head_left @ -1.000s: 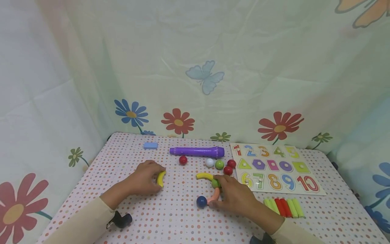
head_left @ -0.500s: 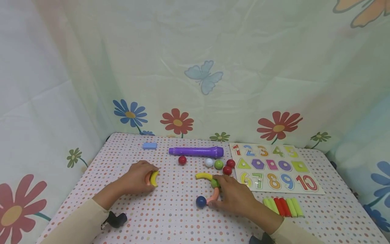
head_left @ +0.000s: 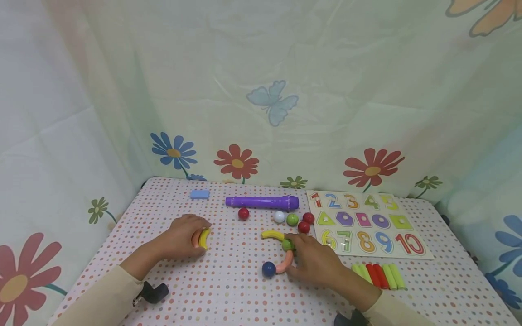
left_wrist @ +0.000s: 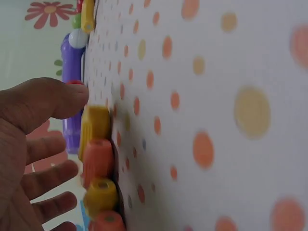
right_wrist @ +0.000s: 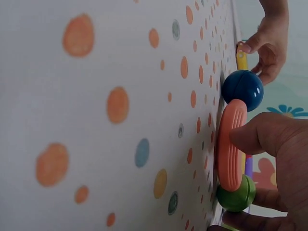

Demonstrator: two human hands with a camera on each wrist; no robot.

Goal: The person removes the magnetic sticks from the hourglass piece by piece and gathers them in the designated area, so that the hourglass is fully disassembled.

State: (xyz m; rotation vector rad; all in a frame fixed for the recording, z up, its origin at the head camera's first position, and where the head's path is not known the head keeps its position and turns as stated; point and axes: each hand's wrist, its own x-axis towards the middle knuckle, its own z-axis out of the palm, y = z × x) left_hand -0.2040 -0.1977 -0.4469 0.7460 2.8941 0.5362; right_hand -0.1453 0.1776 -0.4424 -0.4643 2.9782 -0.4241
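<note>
In the head view my left hand (head_left: 184,236) is beside a row of curved toy sticks. The left wrist view shows a yellow stick (left_wrist: 98,122), an orange stick (left_wrist: 98,159) and others side by side on the cloth, with the thumb close to the yellow one and the fingers loosely spread. My right hand (head_left: 316,260) holds a joined chain: thumb on an orange curved stick (right_wrist: 231,147), fingers behind a green ball (right_wrist: 237,193). A blue ball (head_left: 269,269) ends the chain near me; a yellow curved stick (head_left: 272,234) forms its far end.
Behind the hands lie a purple tube (head_left: 262,202), a light blue block (head_left: 200,194) and several loose balls, including a white ball (head_left: 279,217). At right are a number puzzle board (head_left: 422,254) and straight green and red sticks (head_left: 379,276). A floral curtain (head_left: 261,54) surrounds the dotted table.
My left hand has moved left, and the yellow curved stick beside it shifted left too, with an orange one now showing next to it. My right hand and the chain have hardly moved.
</note>
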